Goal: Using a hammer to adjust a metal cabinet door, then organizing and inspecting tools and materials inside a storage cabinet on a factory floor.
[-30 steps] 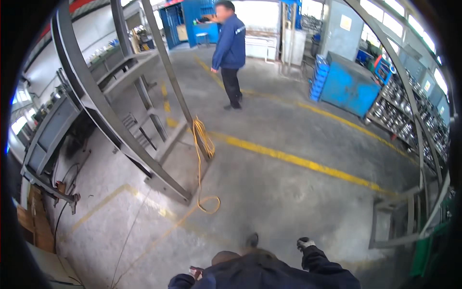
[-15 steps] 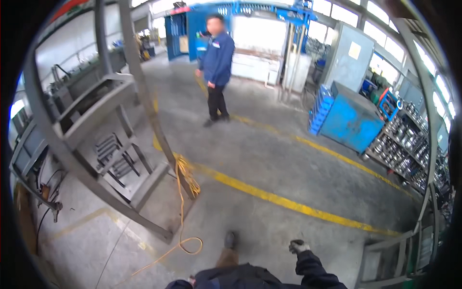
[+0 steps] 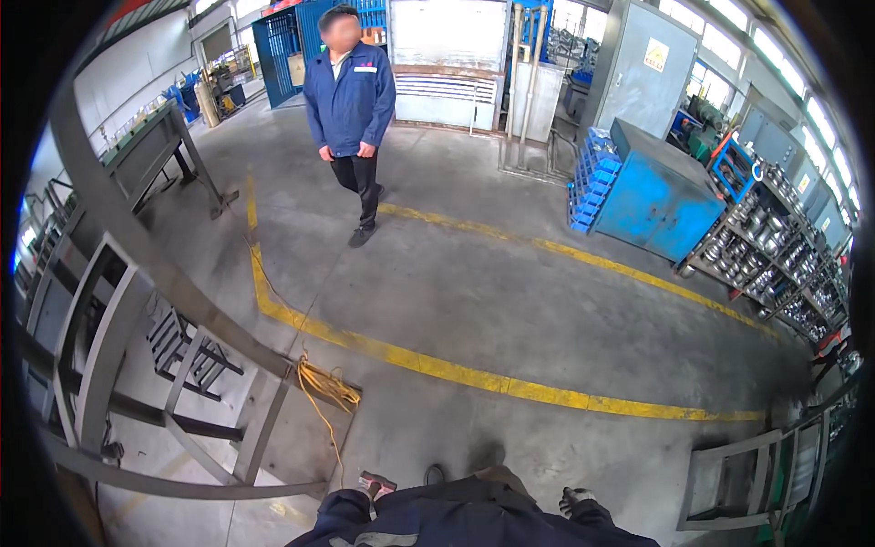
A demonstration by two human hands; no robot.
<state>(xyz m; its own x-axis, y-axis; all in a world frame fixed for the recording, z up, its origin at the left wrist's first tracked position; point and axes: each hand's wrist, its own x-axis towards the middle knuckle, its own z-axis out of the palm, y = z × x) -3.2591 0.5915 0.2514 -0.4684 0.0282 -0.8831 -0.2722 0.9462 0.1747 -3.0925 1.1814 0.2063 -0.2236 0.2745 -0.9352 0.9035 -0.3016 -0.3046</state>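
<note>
Orange cable up and left of my left hand

Lower edge of frame, left of centre: my left hand (image 3: pixel 375 490), a red-and-grey patch (image 3: pixel 381 481) at it. Glove or held thing, I cannot tell; nor can I tell how those fingers stand. Right of centre, same edge: my right hand (image 3: pixel 577 500), gloved, fingers bent; nothing shows in them, and whether they are fully closed I cannot tell.

Orange cable (image 3: pixel 330 388), left of centre in the lower half: up and left from my left fingers, the nearer hand by far. Bundle's long axis slants from upper left to lower right; one loose tail drops beside my left sleeve (image 3: pixel 342 510), apart from the fingers as far as I can see. The bundle lies by the foot of the grey metal frame (image 3: pixel 196 301).

Count: hands, two. Cable bundles, one. Metal frames at left, one; dark slatted racks, one, behind its bars. Grey stands, lower right, one (image 3: pixel 734 448). Blue cabinets, upper right, one (image 3: pixel 663 202), one stack of blue bins (image 3: pixel 594 187) against it. Co-workers, one (image 3: pixel 350 100), upper left of centre. Shelved steel parts (image 3: pixel 766 239), right edge: too many to count.
</note>
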